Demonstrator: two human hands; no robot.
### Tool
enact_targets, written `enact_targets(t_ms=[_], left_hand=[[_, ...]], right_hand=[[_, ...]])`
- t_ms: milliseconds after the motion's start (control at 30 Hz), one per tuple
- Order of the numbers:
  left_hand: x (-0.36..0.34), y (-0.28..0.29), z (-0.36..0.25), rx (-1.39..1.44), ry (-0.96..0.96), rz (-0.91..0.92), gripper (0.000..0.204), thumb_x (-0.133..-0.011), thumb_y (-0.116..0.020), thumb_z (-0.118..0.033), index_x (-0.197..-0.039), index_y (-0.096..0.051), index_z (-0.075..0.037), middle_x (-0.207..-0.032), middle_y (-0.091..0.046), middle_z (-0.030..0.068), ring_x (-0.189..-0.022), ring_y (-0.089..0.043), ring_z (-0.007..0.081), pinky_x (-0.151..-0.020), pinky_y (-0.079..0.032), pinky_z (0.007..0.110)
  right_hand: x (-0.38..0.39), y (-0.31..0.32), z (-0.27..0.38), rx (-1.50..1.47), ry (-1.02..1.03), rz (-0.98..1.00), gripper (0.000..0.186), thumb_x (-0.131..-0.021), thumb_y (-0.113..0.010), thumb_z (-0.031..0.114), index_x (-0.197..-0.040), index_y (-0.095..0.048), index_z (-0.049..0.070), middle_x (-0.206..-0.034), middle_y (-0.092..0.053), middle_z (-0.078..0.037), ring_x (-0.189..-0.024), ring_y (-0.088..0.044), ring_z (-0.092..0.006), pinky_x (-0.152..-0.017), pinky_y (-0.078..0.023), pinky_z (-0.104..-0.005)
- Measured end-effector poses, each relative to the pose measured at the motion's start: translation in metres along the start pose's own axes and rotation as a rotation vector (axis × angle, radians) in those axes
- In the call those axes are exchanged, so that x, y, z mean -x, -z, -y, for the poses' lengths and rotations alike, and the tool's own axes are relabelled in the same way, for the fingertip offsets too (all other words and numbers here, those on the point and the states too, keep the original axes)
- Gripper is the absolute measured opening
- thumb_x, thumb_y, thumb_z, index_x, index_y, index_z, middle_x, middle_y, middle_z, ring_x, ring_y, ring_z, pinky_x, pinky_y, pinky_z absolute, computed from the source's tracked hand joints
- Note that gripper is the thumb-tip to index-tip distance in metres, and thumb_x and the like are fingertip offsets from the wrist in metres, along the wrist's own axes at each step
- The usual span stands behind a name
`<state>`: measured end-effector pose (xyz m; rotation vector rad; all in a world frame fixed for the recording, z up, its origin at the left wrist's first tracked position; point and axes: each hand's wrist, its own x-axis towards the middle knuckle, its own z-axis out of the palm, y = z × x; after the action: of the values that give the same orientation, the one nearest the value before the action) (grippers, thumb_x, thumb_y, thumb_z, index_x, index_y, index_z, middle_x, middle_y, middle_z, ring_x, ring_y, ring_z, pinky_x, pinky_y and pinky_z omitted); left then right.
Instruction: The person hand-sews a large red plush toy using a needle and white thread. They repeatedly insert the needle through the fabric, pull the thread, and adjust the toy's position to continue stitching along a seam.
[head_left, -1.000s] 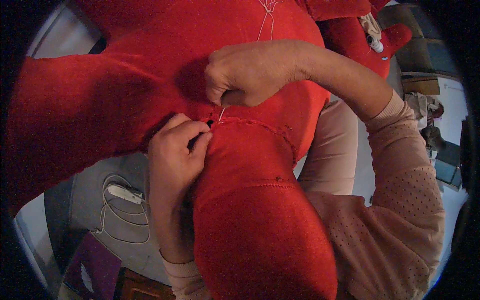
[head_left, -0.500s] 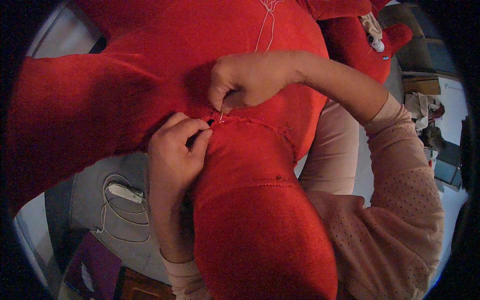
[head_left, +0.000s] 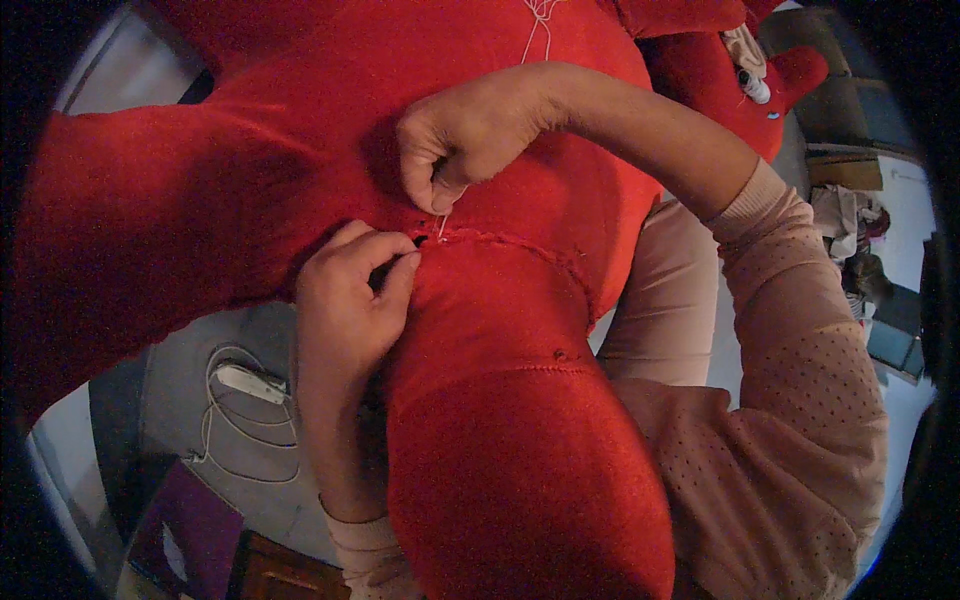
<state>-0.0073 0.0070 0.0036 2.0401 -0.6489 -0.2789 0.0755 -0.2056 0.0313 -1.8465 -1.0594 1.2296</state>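
Right hand (head_left: 475, 135) now farther left, beside puckered red seam (head_left: 510, 241)

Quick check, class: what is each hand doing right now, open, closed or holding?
Left hand: closed, pinching red fabric at the seam.
Right hand: closed, fingertips pinched on white thread.

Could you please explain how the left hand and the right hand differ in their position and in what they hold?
The left hand appears to pinch red fabric beside a small dark gap, whereas the right hand holds white thread leading down to the seam.
The left hand sits lower and further left in the view; the right hand is above the seam.
Both are bare and close to the same seam.
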Motion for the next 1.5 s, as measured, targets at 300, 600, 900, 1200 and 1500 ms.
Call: enact_targets(t_ms=[300, 600, 900, 1200, 1500], left_hand=[[-0.001, -0.002, -0.001, 0.001, 0.002, -0.017, 0.008, -0.076, -0.067, -0.004, -0.083, -0.067, -0.001, -0.072, -0.058, 0.0106, -0.063, -0.058, 0.021, -0.059, -0.047, 0.031], [-0.001, -0.002, -0.002, -0.008, 0.021, -0.016, 0.008, -0.076, -0.067, -0.004, -0.083, -0.066, 0.0, -0.074, -0.06, 0.0109, -0.065, -0.06, 0.0209, -0.061, -0.047, 0.031], [-0.002, -0.004, -0.002, 0.015, 0.007, -0.027, 0.008, -0.076, -0.066, -0.002, -0.084, -0.066, 0.001, -0.076, -0.061, 0.0124, -0.068, -0.06, 0.0243, -0.063, -0.048, 0.033], [0.0, -0.003, 0.007, 0.254, 0.086, 0.072, 0.014, -0.08, -0.062, -0.003, -0.09, -0.066, 0.005, -0.077, -0.062, 0.0148, -0.072, -0.061, 0.0227, -0.067, -0.047, 0.031], [-0.002, -0.001, 0.004, 0.418, 0.23, 0.114, 0.013, -0.083, -0.062, -0.003, -0.091, -0.066, 0.006, -0.082, -0.067, 0.0109, -0.077, -0.061, 0.0132, -0.072, -0.047, 0.027]], right_hand=[[0.007, 0.002, 0.003, -0.113, -0.1, -0.003, 0.009, -0.081, -0.063, 0.008, -0.075, -0.064, 0.002, -0.059, -0.053, 0.003, -0.053, -0.047, -0.0069, -0.048, -0.038, -0.0246], [0.003, -0.002, -0.007, -0.135, -0.078, -0.005, 0.008, -0.082, -0.061, 0.007, -0.078, -0.064, 0.001, -0.063, -0.057, 0.002, -0.055, -0.048, -0.0068, -0.048, -0.04, -0.0251], [-0.001, -0.011, -0.016, -0.122, 0.019, -0.002, 0.01, -0.082, -0.061, 0.006, -0.08, -0.061, -0.003, -0.066, -0.059, 0.0, -0.061, -0.05, -0.0077, -0.058, -0.041, -0.0264], [0.001, -0.013, -0.005, -0.142, -0.006, -0.04, 0.013, -0.083, -0.059, 0.005, -0.076, -0.055, -0.005, -0.062, -0.054, -0.002, -0.065, -0.048, -0.0089, -0.063, -0.041, -0.0287], [0.011, -0.018, 0.001, 0.34, 0.143, -0.297, 0.009, -0.075, -0.058, -0.003, -0.08, -0.051, -0.003, -0.072, -0.055, -0.013, -0.069, -0.056, -0.0258, -0.064, -0.043, -0.0357]])
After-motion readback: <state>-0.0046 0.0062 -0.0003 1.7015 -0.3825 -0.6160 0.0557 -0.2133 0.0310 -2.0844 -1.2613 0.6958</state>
